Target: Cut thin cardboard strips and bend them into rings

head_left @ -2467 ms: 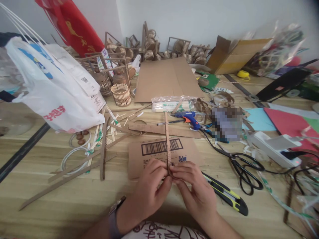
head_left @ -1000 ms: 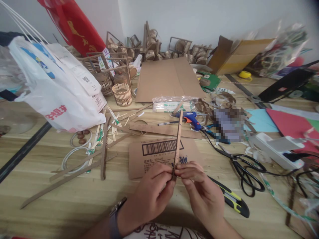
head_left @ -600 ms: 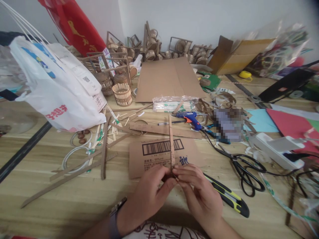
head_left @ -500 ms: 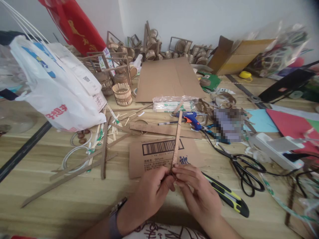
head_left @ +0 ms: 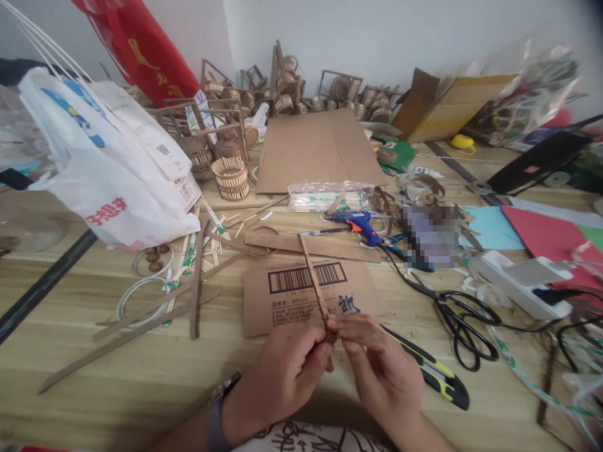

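Both my hands pinch the near end of a narrow brown cardboard strip (head_left: 313, 275) that points away from me and leans to the left. My left hand (head_left: 291, 367) has its fingers curled round the strip's end; a watch sits on that wrist. My right hand (head_left: 382, 370) pinches the same end with thumb and forefinger. Under the strip lies a flat cardboard piece with a barcode (head_left: 301, 296) on the wooden table (head_left: 117, 383).
A yellow and black utility knife (head_left: 431, 373) lies right of my hands, black scissors (head_left: 464, 326) beyond it. A blue glue gun (head_left: 358, 224), a white plastic bag (head_left: 103, 163), loose cardboard strips (head_left: 195, 282), a large cardboard sheet (head_left: 318, 150) and small woven baskets (head_left: 230, 179) stand farther back.
The strip's far end has swung from leaning right to leaning left, and it looks shorter. My hands stay at its near end in about the same place.
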Tool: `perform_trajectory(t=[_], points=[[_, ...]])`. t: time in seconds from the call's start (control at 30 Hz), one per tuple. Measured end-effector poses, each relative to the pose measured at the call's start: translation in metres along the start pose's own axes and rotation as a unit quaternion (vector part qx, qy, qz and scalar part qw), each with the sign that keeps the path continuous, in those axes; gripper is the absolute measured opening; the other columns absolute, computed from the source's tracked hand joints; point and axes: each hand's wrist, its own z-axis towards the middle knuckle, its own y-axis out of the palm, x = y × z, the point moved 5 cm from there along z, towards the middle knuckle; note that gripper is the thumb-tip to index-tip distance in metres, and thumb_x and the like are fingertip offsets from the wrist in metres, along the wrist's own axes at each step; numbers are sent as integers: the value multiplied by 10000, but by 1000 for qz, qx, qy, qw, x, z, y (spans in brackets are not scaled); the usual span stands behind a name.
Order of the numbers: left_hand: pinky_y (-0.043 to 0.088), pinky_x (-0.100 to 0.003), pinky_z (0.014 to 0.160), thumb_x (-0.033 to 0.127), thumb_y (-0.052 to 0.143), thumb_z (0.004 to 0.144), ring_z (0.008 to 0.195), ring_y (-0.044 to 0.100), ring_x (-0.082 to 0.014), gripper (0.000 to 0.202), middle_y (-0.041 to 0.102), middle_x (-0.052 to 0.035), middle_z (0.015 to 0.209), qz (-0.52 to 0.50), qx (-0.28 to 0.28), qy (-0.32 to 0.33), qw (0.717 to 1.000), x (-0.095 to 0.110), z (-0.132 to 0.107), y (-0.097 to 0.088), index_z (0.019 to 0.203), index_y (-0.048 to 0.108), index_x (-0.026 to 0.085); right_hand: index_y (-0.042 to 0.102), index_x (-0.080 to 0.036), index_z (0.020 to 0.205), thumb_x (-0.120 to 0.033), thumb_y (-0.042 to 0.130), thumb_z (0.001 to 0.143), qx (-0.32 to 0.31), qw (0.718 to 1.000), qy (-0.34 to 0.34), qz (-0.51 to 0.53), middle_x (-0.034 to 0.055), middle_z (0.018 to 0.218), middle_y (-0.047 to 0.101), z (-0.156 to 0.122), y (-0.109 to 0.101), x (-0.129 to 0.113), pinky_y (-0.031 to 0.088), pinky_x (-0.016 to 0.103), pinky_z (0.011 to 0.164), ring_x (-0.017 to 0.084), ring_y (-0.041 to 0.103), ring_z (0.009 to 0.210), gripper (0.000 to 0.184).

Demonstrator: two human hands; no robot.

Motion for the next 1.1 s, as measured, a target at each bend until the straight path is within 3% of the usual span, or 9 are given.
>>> perform_trajectory(t=[0.23,0.4,0.53,0.7,0.9,1.1], points=[[425,-224,697,333,346,1083,758,600,-143,329,651,-19,805,46,4,63,997,5,3,-3,871,559,199,642,-233,950,-152,543,975,13,997,43,58,50,861,774,0,-4,2,622,309,756,177,751,863,130],[429,-233,671,442,415,1055,752,611,-152,325,665,-22,830,31,19,-2,999,-7,2,-1,915,572,194,650,-226,1042,-113,575,945,1,999,-53,-6,63,917,793,4,-2,-10,632,371,801,205,764,900,166],[390,-228,588,388,381,1068,640,583,-136,350,645,3,730,17,8,-33,999,-12,2,2,821,543,201,660,-218,1077,-100,621,919,-16,995,-80,-49,75,953,798,4,2,-11,634,362,831,210,758,957,201],[384,-220,579,307,386,1064,624,584,-127,321,635,11,706,24,17,-11,1000,-7,3,1,786,509,207,687,-228,1063,-136,598,940,-17,997,-59,-48,79,975,789,4,4,-6,641,364,797,221,753,964,178],[445,-230,686,299,350,1074,737,623,-149,335,657,-19,775,59,5,27,998,5,2,-2,835,560,196,674,-235,992,-132,589,936,13,1000,-15,-5,47,883,785,2,0,-3,607,374,810,205,752,876,145],[477,-259,728,334,318,1083,808,643,-178,386,677,-53,836,64,-28,50,996,7,3,-1,862,600,191,657,-244,885,-233,553,985,29,995,86,51,37,841,784,-1,-3,6,600,319,740,194,753,800,145]])
